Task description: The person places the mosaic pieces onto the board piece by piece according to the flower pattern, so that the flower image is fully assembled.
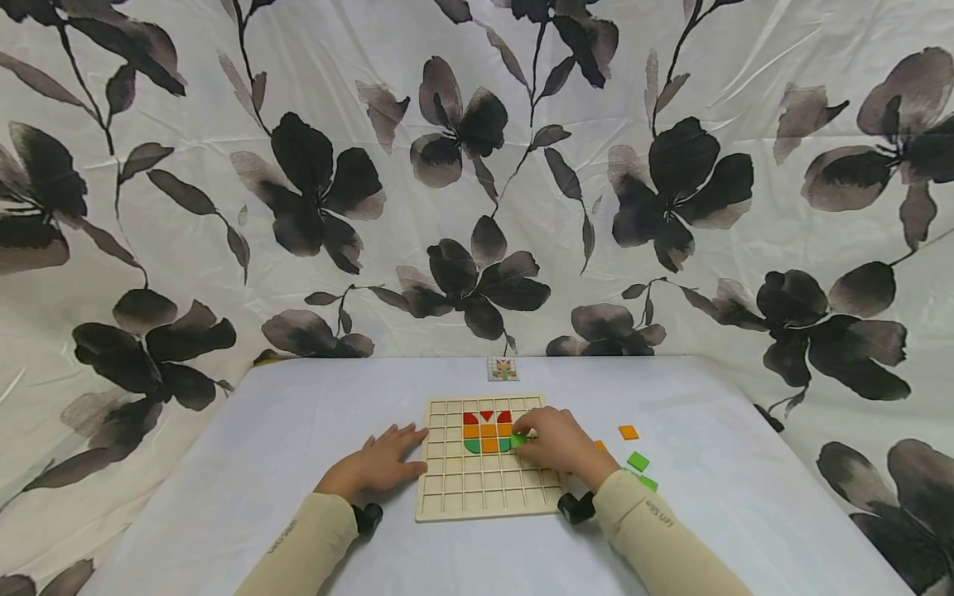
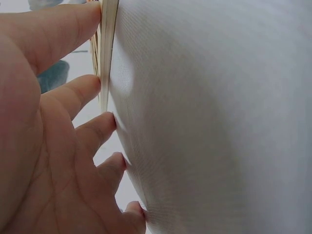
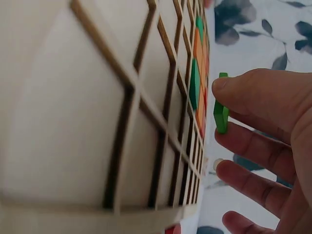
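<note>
Left hand (image 1: 378, 465) lies flat on the white tablecloth (image 1: 261, 463), fingers spread, tips touching the square wooden grid board (image 1: 484, 480) at its edge. Right hand (image 1: 555, 443) pinches a small green tile (image 3: 221, 109) between thumb and forefinger, tilted on edge above the board's cells, just beside the red, orange and green tile pattern (image 1: 488, 430).

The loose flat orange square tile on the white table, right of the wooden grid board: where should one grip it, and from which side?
Pinch the orange square tile by two opposite side edges, coming from above: it lies flat on the table, probably too thin otherwise.
</note>
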A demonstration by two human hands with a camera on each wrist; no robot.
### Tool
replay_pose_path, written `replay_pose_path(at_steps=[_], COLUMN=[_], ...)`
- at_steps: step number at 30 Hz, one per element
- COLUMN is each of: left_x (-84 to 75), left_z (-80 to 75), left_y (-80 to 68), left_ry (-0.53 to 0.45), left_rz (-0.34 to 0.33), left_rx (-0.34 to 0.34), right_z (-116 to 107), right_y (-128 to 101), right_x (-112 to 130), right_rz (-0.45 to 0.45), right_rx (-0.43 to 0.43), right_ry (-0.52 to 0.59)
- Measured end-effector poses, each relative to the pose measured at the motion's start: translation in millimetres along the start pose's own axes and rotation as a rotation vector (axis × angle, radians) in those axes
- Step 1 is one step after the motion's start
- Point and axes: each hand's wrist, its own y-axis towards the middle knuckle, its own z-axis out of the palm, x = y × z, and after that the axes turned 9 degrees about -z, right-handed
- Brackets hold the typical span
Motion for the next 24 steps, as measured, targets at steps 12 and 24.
replay_pose_path(at_steps=[12,24], left_x=[0.0,0.2], left_z=[0.8,-0.3], left_y=[1.5,-0.6], left_ry=[-0.001,0.0], left_rz=[-0.016,-0.004], left_rx=[0.002,-0.002], right_z=[10.9,18.1], right_y=[2.1,4.2], right_x=[24.9,36.6], right_rz=[-0.091,-0.156], right_rx=[0.041,0.043], right_ry=[-0.028,-0.098])
